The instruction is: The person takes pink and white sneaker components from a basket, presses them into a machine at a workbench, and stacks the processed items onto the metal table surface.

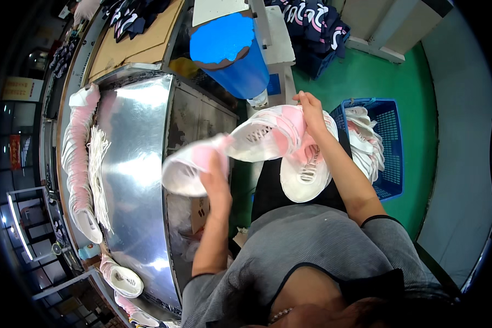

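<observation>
In my left hand (217,183) is a pink-and-white shoe upper (185,174), blurred by motion, held over the near edge of the metal-topped table. The fingers are closed on its pink heel end. My right hand (313,116) grips the heel end of a nested bunch of similar uppers (265,134), raised above my lap; part of its grip is hidden behind the hand. Below that bunch, another upper (306,177) lies on my dark-clad lap with its toe toward me and its lacing slots showing.
On the shiny metal table (134,136) at the left lie a long row of nested uppers (77,158) and a bundle of white laces (97,177). A blue bin (232,60) stands ahead. A blue basket (391,147) of uppers sits on the green floor at the right.
</observation>
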`<state>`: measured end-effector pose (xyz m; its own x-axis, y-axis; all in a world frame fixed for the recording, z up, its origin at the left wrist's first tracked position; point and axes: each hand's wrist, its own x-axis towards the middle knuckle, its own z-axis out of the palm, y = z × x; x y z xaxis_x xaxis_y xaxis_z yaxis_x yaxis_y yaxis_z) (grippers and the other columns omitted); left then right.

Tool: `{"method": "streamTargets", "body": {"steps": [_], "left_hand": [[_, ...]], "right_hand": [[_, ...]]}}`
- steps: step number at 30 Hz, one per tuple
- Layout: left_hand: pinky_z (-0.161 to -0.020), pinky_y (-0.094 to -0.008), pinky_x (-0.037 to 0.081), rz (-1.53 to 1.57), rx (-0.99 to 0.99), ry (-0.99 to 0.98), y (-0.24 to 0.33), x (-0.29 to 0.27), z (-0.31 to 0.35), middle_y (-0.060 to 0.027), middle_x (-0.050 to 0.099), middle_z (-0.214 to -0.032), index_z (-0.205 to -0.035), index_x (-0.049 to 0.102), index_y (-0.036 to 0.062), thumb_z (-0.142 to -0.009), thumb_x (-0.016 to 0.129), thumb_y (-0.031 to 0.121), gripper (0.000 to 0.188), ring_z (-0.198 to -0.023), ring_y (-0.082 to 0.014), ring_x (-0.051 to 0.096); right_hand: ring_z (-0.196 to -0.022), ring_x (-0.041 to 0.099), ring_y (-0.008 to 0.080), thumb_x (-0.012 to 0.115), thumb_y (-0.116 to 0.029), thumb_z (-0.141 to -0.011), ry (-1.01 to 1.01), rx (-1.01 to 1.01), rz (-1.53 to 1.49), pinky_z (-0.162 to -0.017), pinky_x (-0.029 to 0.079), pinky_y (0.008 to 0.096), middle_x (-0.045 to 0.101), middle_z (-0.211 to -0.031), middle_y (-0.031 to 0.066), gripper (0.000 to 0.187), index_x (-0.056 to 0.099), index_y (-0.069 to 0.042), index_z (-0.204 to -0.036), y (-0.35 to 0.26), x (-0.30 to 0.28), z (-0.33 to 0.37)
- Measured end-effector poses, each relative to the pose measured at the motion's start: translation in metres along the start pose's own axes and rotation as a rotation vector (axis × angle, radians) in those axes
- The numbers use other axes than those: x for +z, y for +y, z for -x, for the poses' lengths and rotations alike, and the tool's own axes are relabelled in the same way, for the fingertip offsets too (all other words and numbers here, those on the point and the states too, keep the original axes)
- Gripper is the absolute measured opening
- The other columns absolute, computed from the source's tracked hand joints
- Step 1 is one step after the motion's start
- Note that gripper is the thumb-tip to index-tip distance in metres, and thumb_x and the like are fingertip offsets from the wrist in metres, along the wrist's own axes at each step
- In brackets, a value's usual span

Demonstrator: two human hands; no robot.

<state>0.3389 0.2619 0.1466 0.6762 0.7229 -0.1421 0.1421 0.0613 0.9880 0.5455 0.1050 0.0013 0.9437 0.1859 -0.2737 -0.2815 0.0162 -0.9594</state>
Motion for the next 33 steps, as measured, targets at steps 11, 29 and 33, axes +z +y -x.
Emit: {"method": "streamTargets", "body": {"steps": [11,29,33], "left_hand": [[-0.09,-0.0298,0.043,0.294,-0.264,-0.217,-0.042,-0.001,-0.01,-0.0086,0.057,-0.116,-0.12,0.053,-0.0016,-0.088,0.062,0.026,0.044,-0.104,-0.0167,0.056],[-0.084,-0.0318,0.047,0.262,-0.071,-0.314,-0.059,0.057,-0.122,-0.0104,0.06,-0.11,-0.116,0.053,-0.0034,-0.082,0.061,0.017,0.04,-0.096,-0.0196,0.06],[-0.086,-0.0397,0.05,0.698,-0.537,-0.38,-0.057,0.068,-0.143,-0.0128,0.061,-0.109,-0.114,0.053,-0.0065,-0.087,0.049,0.011,0.033,-0.097,-0.025,0.062]], "right_hand": [[-0.074,0.06,0.0164,0.057,-0.016,-0.088,-0.085,-0.133,0.243,-0.069,0.047,0.0294,0.065,-0.08,0.0099,0.018,0.063,0.0,-0.093,-0.026,0.04,0.036],[-0.069,0.062,0.0133,0.056,-0.013,-0.091,-0.358,-0.054,-0.18,-0.064,0.043,0.0235,0.063,-0.076,0.0064,0.013,0.051,-0.005,-0.083,-0.042,0.069,0.003],[-0.065,0.062,0.0155,0.055,-0.012,-0.092,-0.446,0.174,-0.207,-0.064,0.045,0.024,0.06,-0.072,0.0061,0.015,0.047,-0.007,-0.081,-0.063,0.062,-0.009]]}}
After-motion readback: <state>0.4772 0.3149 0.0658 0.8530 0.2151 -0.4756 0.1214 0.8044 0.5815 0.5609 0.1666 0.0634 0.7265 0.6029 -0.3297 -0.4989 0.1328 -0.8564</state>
